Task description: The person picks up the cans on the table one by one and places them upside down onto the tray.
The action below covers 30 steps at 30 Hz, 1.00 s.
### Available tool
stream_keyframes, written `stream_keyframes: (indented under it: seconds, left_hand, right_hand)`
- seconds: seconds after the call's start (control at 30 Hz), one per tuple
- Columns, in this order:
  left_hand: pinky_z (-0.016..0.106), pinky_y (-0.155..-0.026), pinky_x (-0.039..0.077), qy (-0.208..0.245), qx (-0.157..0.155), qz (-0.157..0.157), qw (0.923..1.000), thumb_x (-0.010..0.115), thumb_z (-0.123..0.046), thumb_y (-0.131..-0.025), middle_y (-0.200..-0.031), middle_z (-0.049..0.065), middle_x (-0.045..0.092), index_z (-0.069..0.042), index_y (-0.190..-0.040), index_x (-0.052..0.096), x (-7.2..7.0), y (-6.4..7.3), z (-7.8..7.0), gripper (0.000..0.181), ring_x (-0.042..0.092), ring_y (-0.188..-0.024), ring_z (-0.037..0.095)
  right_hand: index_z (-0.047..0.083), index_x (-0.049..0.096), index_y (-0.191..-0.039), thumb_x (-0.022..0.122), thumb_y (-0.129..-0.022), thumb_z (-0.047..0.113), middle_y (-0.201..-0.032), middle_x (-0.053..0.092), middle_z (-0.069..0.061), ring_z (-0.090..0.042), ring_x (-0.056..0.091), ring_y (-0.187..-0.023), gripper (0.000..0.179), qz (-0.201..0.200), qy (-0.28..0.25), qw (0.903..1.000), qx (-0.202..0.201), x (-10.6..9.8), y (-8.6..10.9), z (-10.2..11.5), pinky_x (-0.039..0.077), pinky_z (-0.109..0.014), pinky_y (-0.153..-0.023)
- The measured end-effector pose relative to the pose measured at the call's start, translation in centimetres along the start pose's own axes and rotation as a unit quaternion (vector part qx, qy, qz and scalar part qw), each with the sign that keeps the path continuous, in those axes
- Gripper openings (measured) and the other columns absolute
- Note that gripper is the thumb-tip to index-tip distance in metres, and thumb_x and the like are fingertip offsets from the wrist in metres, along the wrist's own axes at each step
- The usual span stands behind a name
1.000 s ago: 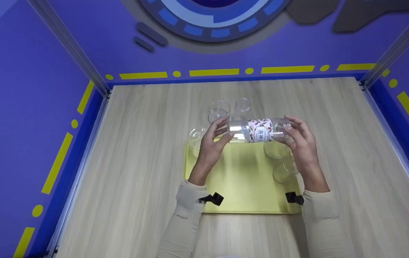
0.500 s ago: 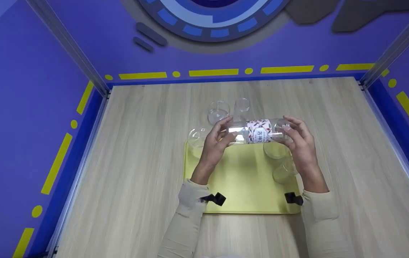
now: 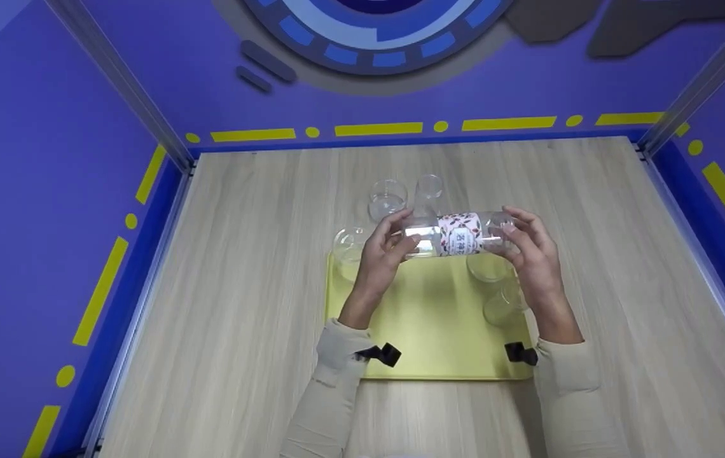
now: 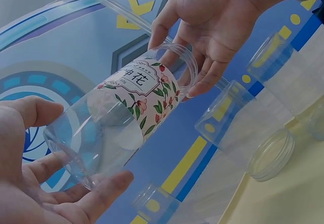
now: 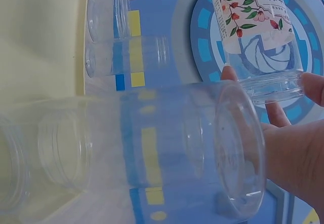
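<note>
A clear jar (image 3: 461,233) with a pink floral label and Chinese lettering lies sideways in the air over the back part of a yellow tray (image 3: 432,346). My left hand (image 3: 376,266) grips its smooth base end, thumb on the near side. At the other end, my right hand (image 3: 537,259) holds the threaded mouth. The left wrist view shows the label (image 4: 139,84) between both hands, with the jar's inside see-through. In the right wrist view, thumb and fingers (image 5: 277,113) close about the threaded, lidless rim.
Two clear jars (image 3: 504,306) stand at the tray's right side, below my right hand. Another clear jar (image 3: 348,245) is at its back left corner. Behind the tray are two more clear containers (image 3: 388,198). Blue-purple walls (image 3: 311,102) enclose the wooden table (image 3: 241,267).
My left hand has shifted slightly right along the jar. The jar has turned a little about its length, its lettering moving toward me. Both hands keep their hold.
</note>
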<state>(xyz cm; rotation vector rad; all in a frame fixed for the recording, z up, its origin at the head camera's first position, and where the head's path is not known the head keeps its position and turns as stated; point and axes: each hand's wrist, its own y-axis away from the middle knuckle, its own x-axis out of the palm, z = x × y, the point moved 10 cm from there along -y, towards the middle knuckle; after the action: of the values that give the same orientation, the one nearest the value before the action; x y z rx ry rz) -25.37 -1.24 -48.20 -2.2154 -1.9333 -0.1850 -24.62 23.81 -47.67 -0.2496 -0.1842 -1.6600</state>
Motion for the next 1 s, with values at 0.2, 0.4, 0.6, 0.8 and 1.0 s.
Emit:
stream_keyframes:
  seconds: [0.2, 0.4, 0.6, 0.8, 1.0]
  left_hand:
    - [0.052, -0.1, 0.056, -0.004, 0.002, -0.005, 1.0, 0.07, -0.015, -0.099, -0.138, 0.012, 0.058, -0.006, -0.15, 0.056, -0.1, 0.1, -0.1, 0.054, 0.063, -0.12, 0.026]
    - [0.06, -0.099, 0.054, 0.009, 0.01, -0.006, 0.9999, 0.068, -0.012, -0.098, -0.132, 0.014, 0.059, -0.003, -0.148, 0.057, -0.2, 0.1, -0.2, 0.052, 0.065, -0.114, 0.026]
    - [0.055, -0.096, 0.057, 0.01, 0.015, -0.005, 0.9998, 0.068, -0.014, -0.097, -0.127, 0.014, 0.06, -0.001, -0.145, 0.058, -0.3, 0.1, -0.3, 0.051, 0.064, -0.114, 0.03]
    - [0.046, -0.092, 0.06, 0.006, 0.021, -0.007, 0.9997, 0.069, -0.013, -0.097, -0.126, 0.013, 0.061, -0.001, -0.144, 0.059, -0.4, 0.0, -0.5, 0.05, 0.065, -0.113, 0.033]
    - [0.04, -0.089, 0.061, 0.005, 0.023, -0.016, 0.9996, 0.069, -0.011, -0.096, -0.125, 0.014, 0.06, 0.0, -0.144, 0.06, -1.0, 0.0, -0.6, 0.05, 0.065, -0.109, 0.024]
  right_hand:
    - [-0.002, 0.051, -0.146, 0.053, -0.109, 0.01, -0.133, 0.047, -0.019, -0.032, 0.06, -0.119, 0.039, 0.002, 0.003, 1.0, 0.002, 0.0, 0.0, 0.0, 0.06, -0.031, -0.088]
    - [-0.001, 0.054, -0.144, 0.054, -0.109, 0.011, -0.133, 0.05, -0.019, -0.03, 0.061, -0.119, 0.037, 0.001, 0.013, 0.9999, -0.003, 0.1, 0.1, 0.2, 0.059, -0.033, -0.09]
    - [-0.003, 0.049, -0.147, 0.054, -0.11, 0.012, -0.139, 0.05, -0.018, -0.027, 0.06, -0.118, 0.041, 0.015, 0.032, 0.9994, -0.001, 0.3, 0.2, 0.2, 0.058, -0.032, -0.093]
    - [-0.004, 0.049, -0.148, 0.056, -0.109, 0.012, -0.141, 0.051, -0.019, -0.026, 0.059, -0.123, 0.043, 0.016, 0.057, 0.9982, -0.005, 0.3, 0.3, 0.4, 0.055, -0.029, -0.097]
    - [-0.004, 0.051, -0.148, 0.057, -0.108, 0.013, -0.143, 0.055, -0.017, -0.024, 0.055, -0.129, 0.045, 0.022, 0.102, 0.9943, -0.023, 0.2, 0.6, 1.0, 0.051, -0.028, -0.1]
